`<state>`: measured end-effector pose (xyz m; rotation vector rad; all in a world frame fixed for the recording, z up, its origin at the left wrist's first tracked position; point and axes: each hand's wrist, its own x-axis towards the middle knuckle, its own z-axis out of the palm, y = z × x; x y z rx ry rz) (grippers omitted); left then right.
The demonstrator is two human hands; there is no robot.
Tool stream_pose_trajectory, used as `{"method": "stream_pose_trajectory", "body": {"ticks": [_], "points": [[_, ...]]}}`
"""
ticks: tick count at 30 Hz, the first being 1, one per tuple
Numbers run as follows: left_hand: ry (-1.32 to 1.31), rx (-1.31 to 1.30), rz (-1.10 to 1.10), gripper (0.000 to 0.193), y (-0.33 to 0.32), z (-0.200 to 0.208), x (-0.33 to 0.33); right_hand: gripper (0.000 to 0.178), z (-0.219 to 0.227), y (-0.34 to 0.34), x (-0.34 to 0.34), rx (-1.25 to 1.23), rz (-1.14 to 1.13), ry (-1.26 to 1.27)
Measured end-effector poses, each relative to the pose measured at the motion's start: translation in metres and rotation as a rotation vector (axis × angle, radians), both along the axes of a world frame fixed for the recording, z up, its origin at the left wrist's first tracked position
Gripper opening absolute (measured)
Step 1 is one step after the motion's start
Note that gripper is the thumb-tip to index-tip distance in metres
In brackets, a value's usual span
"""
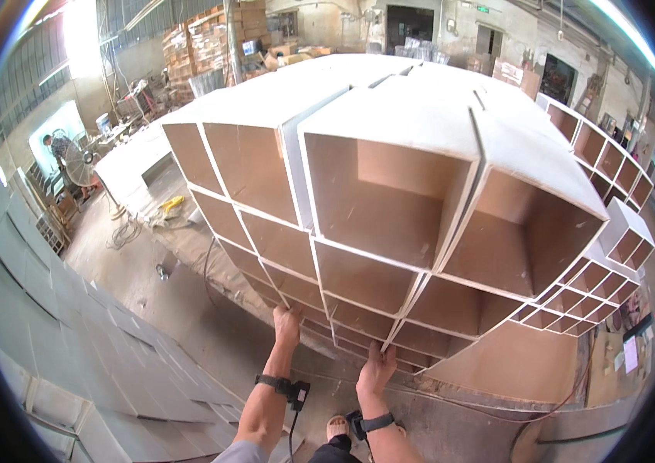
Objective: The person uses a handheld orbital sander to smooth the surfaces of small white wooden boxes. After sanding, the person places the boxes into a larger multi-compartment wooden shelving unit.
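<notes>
A large stack of white cube shelves (pixel 389 112) with brown open compartments fills the middle, its open fronts facing me. My left hand (pixel 286 324) is closed on a white front edge low on the left part of the stack. To the right, my right hand (pixel 376 369) grips another low front edge, at the foot of the seam between two columns. The fingertips of both hands are partly hidden by the panels. Each wrist wears a black strap with a small device.
Grey-white panels (pixel 80 324) are stacked along the left. More cube shelves (pixel 586 297) stand at the right, beside a brown board (pixel 512 363). A yellow tool (pixel 172 204) lies at the back left, and a person (pixel 57 154) is near a large fan (pixel 80 166).
</notes>
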<state>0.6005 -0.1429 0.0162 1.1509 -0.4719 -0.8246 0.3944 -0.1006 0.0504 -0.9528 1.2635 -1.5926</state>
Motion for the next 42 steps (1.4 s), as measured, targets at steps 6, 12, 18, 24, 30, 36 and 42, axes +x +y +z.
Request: {"method": "stream_pose_trajectory", "body": {"ticks": [6,12,18,24,30,36,42], "points": [[0.019,-0.111,0.024,0.022,0.003,0.004,-0.006,0.023,-0.004,0.007,0.001,-0.03,-0.005,-0.148],[0.021,-0.118,0.108,0.016,0.024,0.0,-0.011,0.022,-0.015,0.016,-0.011,-0.067,0.043,0.083],[0.003,-0.104,0.189,0.011,0.053,0.019,-0.02,0.02,0.001,0.031,-0.025,0.153,0.192,0.108],[-0.015,-0.137,0.204,0.008,0.085,0.051,-0.042,0.023,0.012,0.051,-0.037,0.087,0.175,0.15],[-0.13,-0.1,0.237,0.01,0.119,0.075,-0.07,0.026,0.023,0.069,-0.064,0.021,0.191,0.068],[-0.143,-0.11,0.218,0.016,0.137,0.099,-0.126,0.026,0.038,0.096,-0.113,-0.006,0.16,0.0],[-0.057,-0.22,0.043,0.022,0.15,0.099,-0.163,0.025,0.061,0.138,-0.162,-0.073,-0.017,0.096]]}}
